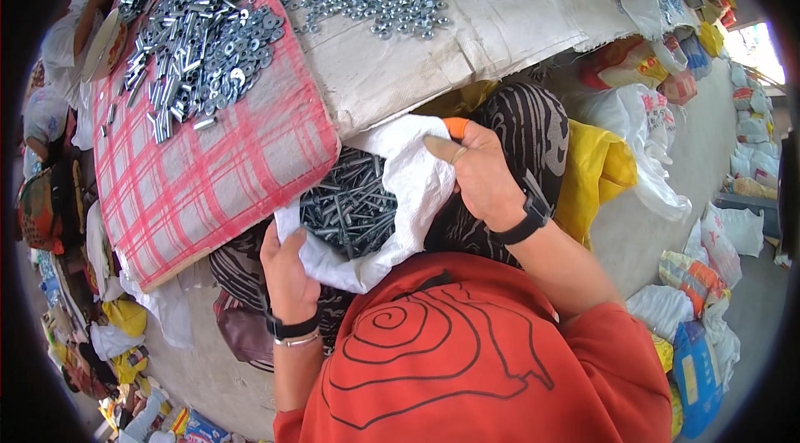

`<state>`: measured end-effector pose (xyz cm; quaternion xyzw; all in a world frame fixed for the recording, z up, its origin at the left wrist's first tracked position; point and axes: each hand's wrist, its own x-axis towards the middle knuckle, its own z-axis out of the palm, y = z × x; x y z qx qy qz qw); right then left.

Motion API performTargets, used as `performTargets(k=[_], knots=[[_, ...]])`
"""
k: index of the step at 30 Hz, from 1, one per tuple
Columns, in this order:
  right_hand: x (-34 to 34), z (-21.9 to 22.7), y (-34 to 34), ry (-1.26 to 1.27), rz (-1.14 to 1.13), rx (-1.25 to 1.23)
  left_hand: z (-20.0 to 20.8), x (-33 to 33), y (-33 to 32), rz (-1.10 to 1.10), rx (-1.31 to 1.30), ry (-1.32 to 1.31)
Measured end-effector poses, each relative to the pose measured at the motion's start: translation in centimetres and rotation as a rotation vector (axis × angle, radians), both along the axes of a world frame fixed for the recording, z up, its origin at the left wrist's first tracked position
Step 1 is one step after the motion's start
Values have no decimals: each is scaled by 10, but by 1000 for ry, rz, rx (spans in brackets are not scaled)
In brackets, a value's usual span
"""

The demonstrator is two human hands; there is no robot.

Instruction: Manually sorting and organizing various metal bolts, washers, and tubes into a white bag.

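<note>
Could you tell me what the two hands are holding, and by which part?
Both hold the white woven sack of metal bolts by its open rim: left hand near edge, right hand far edge.

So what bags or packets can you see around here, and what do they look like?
White woven sack: on the lap, mouth held open by left hand and right hand, full of grey bolts.
Blue packet: lower right, flat.
White sacks: piled along the right edge, coloured print.
</note>
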<state>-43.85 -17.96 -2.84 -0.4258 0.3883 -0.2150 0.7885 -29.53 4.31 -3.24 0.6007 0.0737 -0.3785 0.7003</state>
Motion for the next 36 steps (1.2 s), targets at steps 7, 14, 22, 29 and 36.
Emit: performTargets(k=[7, 14, 22, 29, 36], knots=[[4, 42, -22, 426, 333, -1234, 3, 8, 22, -439, 410, -678], [-85, 60, -35, 551, -60, -796, 108, 25, 61, -327, -460, -553], [-138, 22, -15, 781, -65, -753, 230, -59, 84, -85, -1272, -177], [-159, -26, -27, 861, -50, -508, 249, -71, 84, -112, -1373, -52], [-171, -60, -32, 775, 101, -376, 251, -66, 77, -332, -1351, -18]])
